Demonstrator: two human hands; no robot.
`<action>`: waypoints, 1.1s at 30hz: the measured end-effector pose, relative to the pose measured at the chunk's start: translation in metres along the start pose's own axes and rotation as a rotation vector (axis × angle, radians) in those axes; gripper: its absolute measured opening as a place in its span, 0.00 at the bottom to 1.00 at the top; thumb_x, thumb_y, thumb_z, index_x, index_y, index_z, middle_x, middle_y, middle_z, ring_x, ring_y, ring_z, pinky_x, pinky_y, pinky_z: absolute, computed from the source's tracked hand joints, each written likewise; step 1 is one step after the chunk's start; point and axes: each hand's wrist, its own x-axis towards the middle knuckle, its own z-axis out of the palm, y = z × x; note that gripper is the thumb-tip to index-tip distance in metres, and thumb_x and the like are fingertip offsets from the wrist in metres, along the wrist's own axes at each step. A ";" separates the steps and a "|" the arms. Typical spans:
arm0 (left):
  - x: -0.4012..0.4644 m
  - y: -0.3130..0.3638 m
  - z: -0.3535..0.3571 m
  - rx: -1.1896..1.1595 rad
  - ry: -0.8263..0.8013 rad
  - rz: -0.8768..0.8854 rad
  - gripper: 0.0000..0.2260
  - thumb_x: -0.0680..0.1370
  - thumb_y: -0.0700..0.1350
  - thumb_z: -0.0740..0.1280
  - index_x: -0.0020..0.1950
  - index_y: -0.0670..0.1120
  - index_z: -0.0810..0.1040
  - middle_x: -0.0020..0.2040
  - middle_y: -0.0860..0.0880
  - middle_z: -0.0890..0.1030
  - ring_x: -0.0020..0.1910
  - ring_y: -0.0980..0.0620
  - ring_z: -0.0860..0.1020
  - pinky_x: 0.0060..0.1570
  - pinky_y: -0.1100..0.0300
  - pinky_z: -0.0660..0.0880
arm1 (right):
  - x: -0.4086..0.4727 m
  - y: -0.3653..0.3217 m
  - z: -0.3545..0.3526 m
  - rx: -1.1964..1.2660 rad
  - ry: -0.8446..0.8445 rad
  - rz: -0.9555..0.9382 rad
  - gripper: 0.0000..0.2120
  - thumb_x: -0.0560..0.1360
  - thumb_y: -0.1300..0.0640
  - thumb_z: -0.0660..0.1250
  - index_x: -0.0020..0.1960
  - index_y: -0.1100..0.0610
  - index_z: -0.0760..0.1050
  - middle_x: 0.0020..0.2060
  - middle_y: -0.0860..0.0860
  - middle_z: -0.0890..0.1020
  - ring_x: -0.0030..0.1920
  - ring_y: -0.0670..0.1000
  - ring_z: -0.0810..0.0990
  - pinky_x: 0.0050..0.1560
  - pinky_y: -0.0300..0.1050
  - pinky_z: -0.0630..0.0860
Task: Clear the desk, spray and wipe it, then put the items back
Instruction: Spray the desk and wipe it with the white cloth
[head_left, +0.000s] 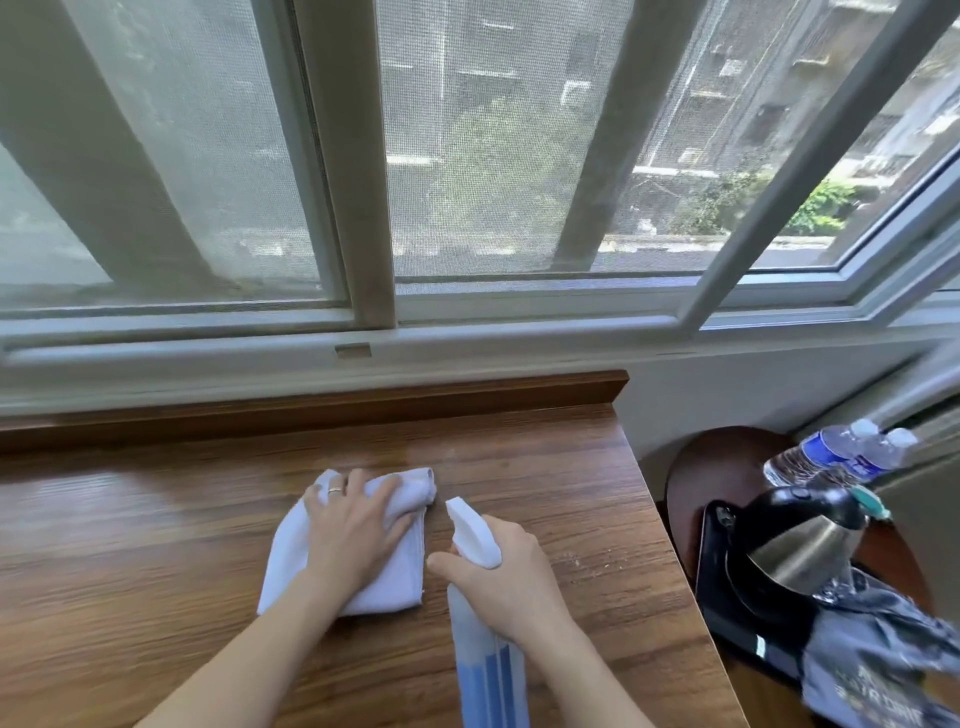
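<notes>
The left hand (353, 525) lies flat on a white cloth (343, 551) in the middle of the wooden desk (130, 545), its fingers spread and pressing the fabric down; a ring shows on one finger. Just beside the cloth, the right hand (498, 577) has its grip curled round the neck of a spray bottle (480, 597), forefinger at the trigger, with the white nozzle pointing away toward the window (467, 156). The bottle's blue-and-clear body runs down toward the camera. Off the desk's right edge, a round side table (727, 457) carries a steel kettle (789, 561), two water bottles (841, 452) and a dark crinkled bag (883, 649).
</notes>
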 end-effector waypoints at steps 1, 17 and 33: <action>0.007 0.000 0.000 0.000 0.000 -0.010 0.24 0.72 0.65 0.56 0.52 0.52 0.82 0.45 0.43 0.78 0.44 0.39 0.78 0.45 0.42 0.69 | 0.001 0.000 -0.001 0.002 0.003 -0.001 0.15 0.68 0.44 0.72 0.39 0.55 0.74 0.34 0.46 0.77 0.35 0.46 0.74 0.39 0.43 0.70; 0.025 0.004 -0.003 0.035 -0.122 0.023 0.24 0.74 0.65 0.55 0.58 0.54 0.80 0.49 0.43 0.77 0.46 0.39 0.77 0.50 0.40 0.68 | -0.010 0.005 -0.014 -0.018 0.061 -0.003 0.19 0.68 0.43 0.73 0.41 0.58 0.74 0.31 0.45 0.75 0.32 0.44 0.72 0.36 0.41 0.69; -0.069 0.015 0.001 0.032 0.053 0.070 0.18 0.72 0.66 0.60 0.51 0.54 0.77 0.43 0.46 0.75 0.43 0.40 0.76 0.44 0.45 0.66 | -0.048 0.020 -0.009 -0.012 0.027 -0.021 0.15 0.69 0.45 0.73 0.37 0.55 0.73 0.31 0.45 0.76 0.33 0.44 0.73 0.36 0.41 0.69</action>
